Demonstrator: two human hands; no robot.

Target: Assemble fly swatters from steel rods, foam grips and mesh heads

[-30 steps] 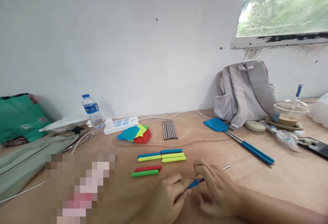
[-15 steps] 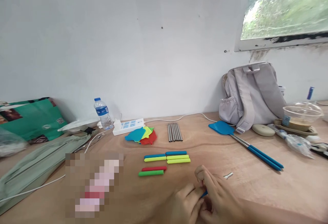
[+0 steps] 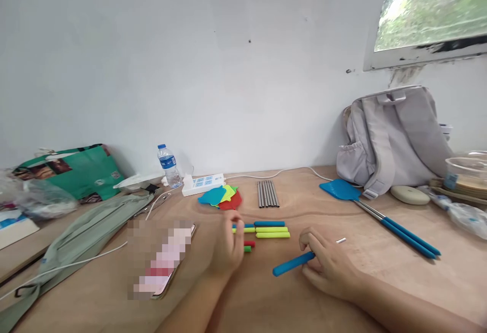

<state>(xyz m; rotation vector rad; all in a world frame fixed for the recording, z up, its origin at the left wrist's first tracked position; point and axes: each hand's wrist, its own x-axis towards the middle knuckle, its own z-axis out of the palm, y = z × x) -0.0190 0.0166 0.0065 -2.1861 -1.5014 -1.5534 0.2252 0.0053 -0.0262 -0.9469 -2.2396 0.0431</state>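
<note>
Two hands (image 3: 227,246) (image 3: 329,262), one blue grip (image 3: 292,264) in the right

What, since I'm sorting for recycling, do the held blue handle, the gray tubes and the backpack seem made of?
Held blue handle: probably plastic or rubber, smooth and satin; its color is even, with a soft sheen.
Gray tubes: likely metal, semi-glossy, given their gray shine and bright streaks.
Backpack: apparently fabric, matte; it creases, and its side pocket gathers.
</note>
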